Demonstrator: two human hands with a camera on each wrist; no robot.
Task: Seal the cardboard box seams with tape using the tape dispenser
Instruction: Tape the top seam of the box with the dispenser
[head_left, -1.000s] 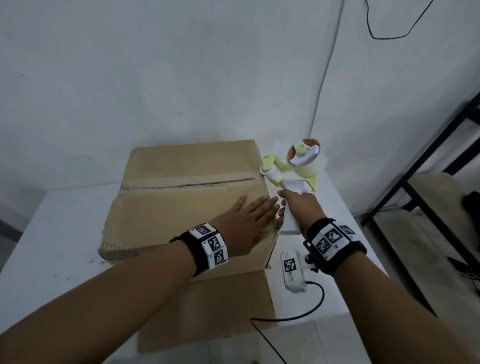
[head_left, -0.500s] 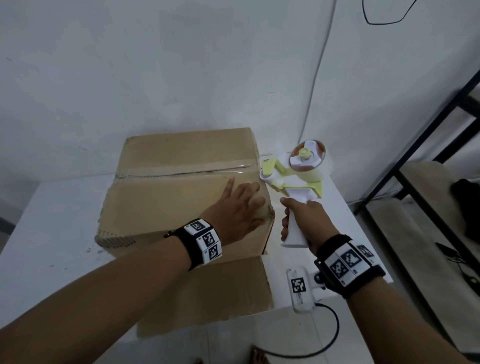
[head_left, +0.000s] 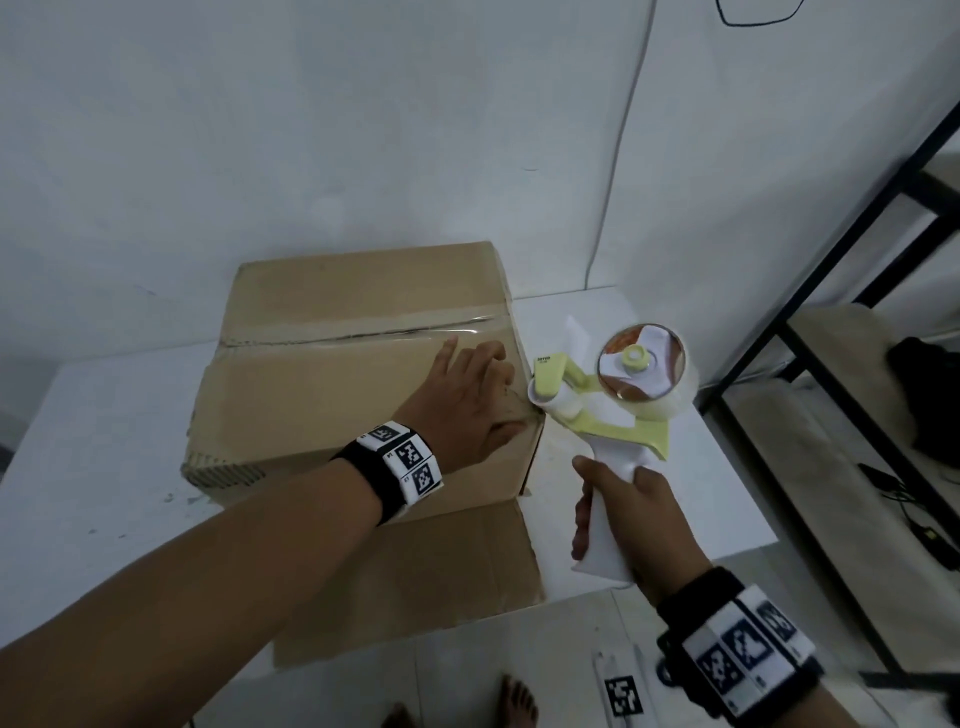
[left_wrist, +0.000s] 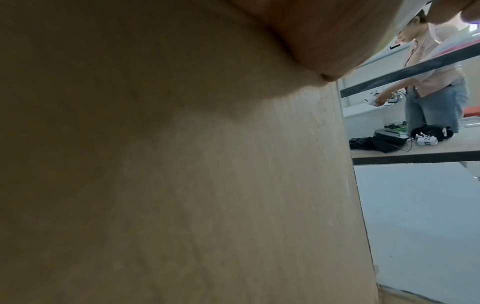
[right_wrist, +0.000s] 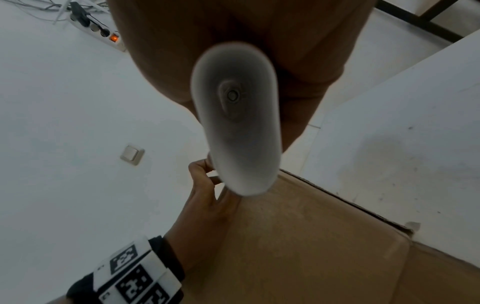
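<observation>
A brown cardboard box (head_left: 322, 395) stands on the white table, with a shiny strip of clear tape (head_left: 447, 327) over the right part of its centre seam (head_left: 311, 340). My left hand (head_left: 467, 405) lies on the box top at the right edge, just below the seam, with its fingers bent against the cardboard. My right hand (head_left: 634, 525) grips the white handle of the yellow-green tape dispenser (head_left: 613, 415). The dispenser's front end sits against the box's right edge, and its tape roll (head_left: 644, 369) is held clear of the box. The right wrist view shows the handle's butt (right_wrist: 239, 123) and my left hand (right_wrist: 207, 195).
A loose cardboard flap (head_left: 415, 582) lies on the table (head_left: 104, 467) in front of the box. A black metal rack (head_left: 831, 260) stands at the right. A white marker-tagged device (head_left: 623, 696) lies near my right wrist. Another person (left_wrist: 436, 82) works at a far bench.
My right hand has carried the dispenser from the seam's right end down and toward me along the box's right edge. My left hand slid up toward the seam and its fingers bent.
</observation>
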